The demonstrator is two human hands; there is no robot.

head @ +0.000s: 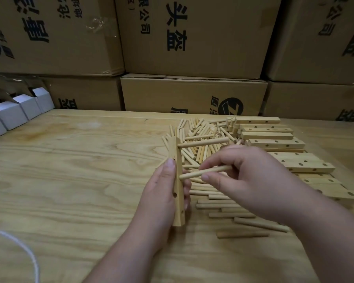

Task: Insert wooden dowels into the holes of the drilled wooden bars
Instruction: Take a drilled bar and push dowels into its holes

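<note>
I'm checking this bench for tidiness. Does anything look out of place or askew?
Mostly orderly. The loose pale wooden dowels lie in a jumbled heap pointing every way, unlike the drilled wooden bars stacked neatly beside them. A white cord strays across the wooden table's near left corner.

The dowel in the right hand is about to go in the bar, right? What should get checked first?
1. Left hand grips the drilled bar: ok.
2. Right hand pinches the loose dowel: ok.
3. Dowel tip lies at the bar's side: ok.
4. Tip lined up with a hole: cannot tell, that face is hidden.
5. First dowel sticks out of the bar near its top: ok.
6. More dowels in the pile: ok.
</note>
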